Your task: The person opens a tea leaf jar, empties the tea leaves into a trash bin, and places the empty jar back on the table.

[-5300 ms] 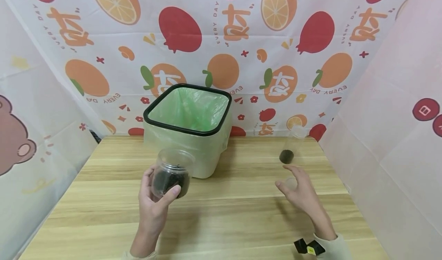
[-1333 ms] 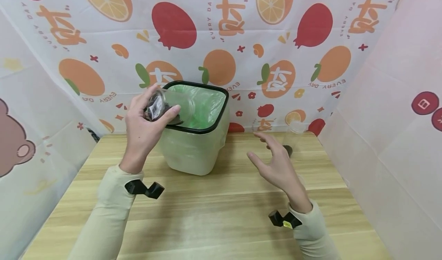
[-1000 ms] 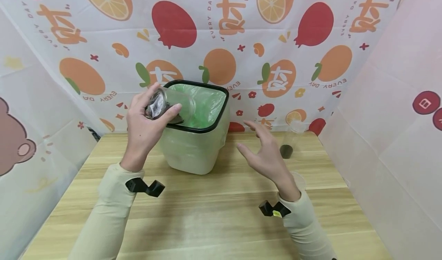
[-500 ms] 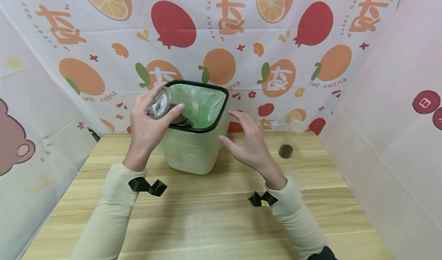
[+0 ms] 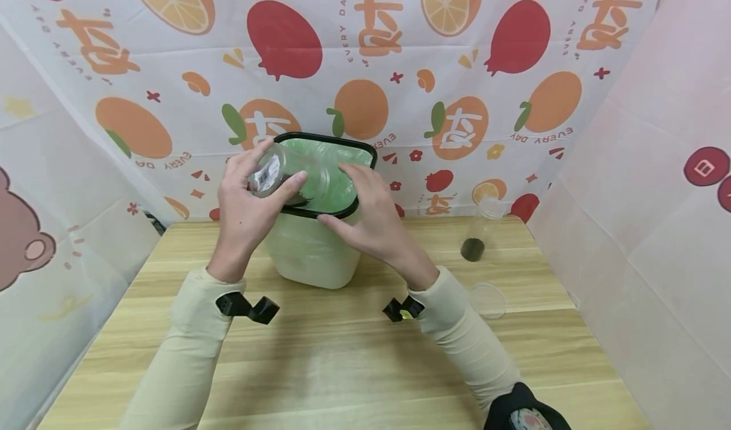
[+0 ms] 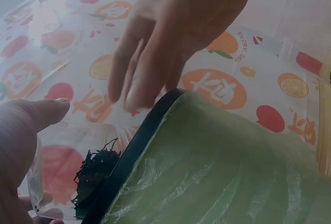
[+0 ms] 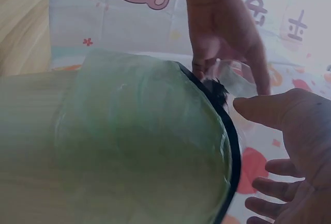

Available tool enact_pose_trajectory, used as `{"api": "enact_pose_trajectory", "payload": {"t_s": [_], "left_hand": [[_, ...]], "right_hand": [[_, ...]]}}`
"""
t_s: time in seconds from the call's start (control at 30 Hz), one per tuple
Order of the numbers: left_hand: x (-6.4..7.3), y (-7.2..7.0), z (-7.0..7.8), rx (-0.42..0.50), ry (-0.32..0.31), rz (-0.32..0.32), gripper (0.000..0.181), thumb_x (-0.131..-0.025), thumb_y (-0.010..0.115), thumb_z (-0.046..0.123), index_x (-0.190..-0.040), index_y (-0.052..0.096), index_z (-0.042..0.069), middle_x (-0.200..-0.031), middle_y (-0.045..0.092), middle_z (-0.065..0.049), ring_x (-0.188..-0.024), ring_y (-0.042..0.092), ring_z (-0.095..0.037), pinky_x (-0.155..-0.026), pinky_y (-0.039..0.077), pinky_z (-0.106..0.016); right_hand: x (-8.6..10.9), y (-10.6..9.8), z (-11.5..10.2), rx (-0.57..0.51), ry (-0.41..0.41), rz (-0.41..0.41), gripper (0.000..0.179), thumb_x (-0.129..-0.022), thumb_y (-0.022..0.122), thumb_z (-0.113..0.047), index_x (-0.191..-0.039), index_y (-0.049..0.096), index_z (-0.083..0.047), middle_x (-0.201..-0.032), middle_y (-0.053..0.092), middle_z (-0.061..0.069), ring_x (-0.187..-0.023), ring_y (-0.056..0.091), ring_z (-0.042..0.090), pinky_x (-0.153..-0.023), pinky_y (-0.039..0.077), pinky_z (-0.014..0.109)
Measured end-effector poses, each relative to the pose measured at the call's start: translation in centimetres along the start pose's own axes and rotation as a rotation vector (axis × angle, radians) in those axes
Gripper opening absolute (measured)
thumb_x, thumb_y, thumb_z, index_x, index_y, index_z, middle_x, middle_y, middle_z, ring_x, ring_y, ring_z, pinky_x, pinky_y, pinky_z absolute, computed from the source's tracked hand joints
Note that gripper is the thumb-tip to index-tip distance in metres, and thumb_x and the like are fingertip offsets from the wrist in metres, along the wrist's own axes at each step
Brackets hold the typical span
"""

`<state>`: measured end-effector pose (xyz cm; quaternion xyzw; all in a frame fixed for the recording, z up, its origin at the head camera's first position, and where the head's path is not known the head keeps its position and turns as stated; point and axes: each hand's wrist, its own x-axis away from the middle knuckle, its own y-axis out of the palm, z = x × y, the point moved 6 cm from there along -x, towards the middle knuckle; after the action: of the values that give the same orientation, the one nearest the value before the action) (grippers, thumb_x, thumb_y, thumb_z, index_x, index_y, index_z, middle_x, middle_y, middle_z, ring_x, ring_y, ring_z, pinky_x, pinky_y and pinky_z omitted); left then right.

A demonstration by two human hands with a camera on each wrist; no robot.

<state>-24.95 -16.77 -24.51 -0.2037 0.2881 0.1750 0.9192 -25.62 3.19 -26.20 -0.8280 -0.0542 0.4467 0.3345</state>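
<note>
My left hand [image 5: 241, 217] grips a clear plastic jar [image 5: 291, 163] by its base, tipped on its side over the bin [image 5: 314, 252] with the mouth toward the right. Dark, thin, dry shreds [image 6: 95, 175], which look like tea leaves, lie heaped along the jar's lower wall. The bin is pale with a black rim and a green liner bag folded over it. My right hand [image 5: 374, 221] holds nothing; its thumb and fingers are spread at the bin's right rim, close to the jar's mouth. In the right wrist view its thumb [image 7: 258, 110] points toward the jar.
On the wooden table [image 5: 342, 366], a tall clear container [image 5: 484, 224] with dark contents at its bottom stands at the back right. A clear round lid [image 5: 488, 300] lies in front of it. A fruit-print sheet [image 5: 360, 37] hangs behind the bin.
Over several seconds my left hand has lifted the jar from above the table and tipped it over the bin. My right hand has moved left from near the tall container to the bin's rim.
</note>
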Motion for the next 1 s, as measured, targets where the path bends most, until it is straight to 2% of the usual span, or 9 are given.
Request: {"api": "enact_pose_trajectory", "payload": {"t_s": [0.2, 0.47, 0.63, 0.77, 1.0], "left_hand": [[-0.1, 0.2, 0.1, 0.008, -0.014, -0.007, 0.067, -0.081, 0.086, 0.028, -0.140, 0.058, 0.040, -0.141, 0.055, -0.004, -0.124, 0.047, -0.012, -0.093, 0.039, -0.029], [-0.1, 0.5, 0.0, 0.010, -0.011, -0.018, 0.068, -0.081, 0.087, 0.028, -0.142, 0.058, 0.037, -0.142, 0.054, -0.007, -0.126, 0.047, -0.020, -0.093, 0.042, -0.032], [-0.3, 0.7, 0.1, 0.018, -0.019, -0.021, 0.068, -0.080, 0.087, 0.030, -0.141, 0.058, 0.039, -0.141, 0.053, -0.007, -0.125, 0.048, -0.018, -0.096, 0.045, -0.035], [-0.3, 1.0, 0.3, 0.007, -0.015, -0.031, 0.066, -0.080, 0.087, 0.032, -0.140, 0.060, 0.034, -0.140, 0.053, -0.008, -0.124, 0.048, -0.016, -0.096, 0.044, -0.038], [-0.1, 1.1, 0.2, -0.042, 0.006, -0.034, 0.064, -0.082, 0.084, 0.037, -0.141, 0.060, 0.033, -0.142, 0.053, -0.010, -0.120, 0.047, -0.019, -0.087, 0.041, -0.036]], "right_hand": [[-1.5, 1.7, -0.3, 0.068, 0.017, -0.063, 0.088, -0.081, 0.085, -0.041, -0.149, 0.044, -0.003, -0.151, 0.051, 0.012, -0.144, 0.043, 0.025, -0.119, 0.037, 0.052], [-2.6, 3.2, -0.6, 0.124, 0.025, -0.096, 0.096, -0.080, 0.084, -0.050, -0.152, 0.040, -0.004, -0.154, 0.050, 0.010, -0.146, 0.044, 0.025, -0.122, 0.037, 0.048], [-3.0, 3.7, -0.5, 0.144, 0.046, -0.092, 0.102, -0.079, 0.081, -0.058, -0.155, 0.037, -0.007, -0.157, 0.046, 0.010, -0.147, 0.044, 0.025, -0.122, 0.038, 0.046], [-3.2, 4.1, -0.2, 0.162, 0.080, -0.095, 0.105, -0.077, 0.080, -0.063, -0.155, 0.035, -0.008, -0.158, 0.046, 0.009, -0.147, 0.044, 0.024, -0.122, 0.039, 0.043], [-3.3, 4.7, -0.1, 0.150, 0.112, -0.067, 0.095, -0.080, 0.079, -0.060, -0.151, 0.040, -0.009, -0.150, 0.053, 0.008, -0.138, 0.053, 0.023, -0.112, 0.049, 0.043]]}}
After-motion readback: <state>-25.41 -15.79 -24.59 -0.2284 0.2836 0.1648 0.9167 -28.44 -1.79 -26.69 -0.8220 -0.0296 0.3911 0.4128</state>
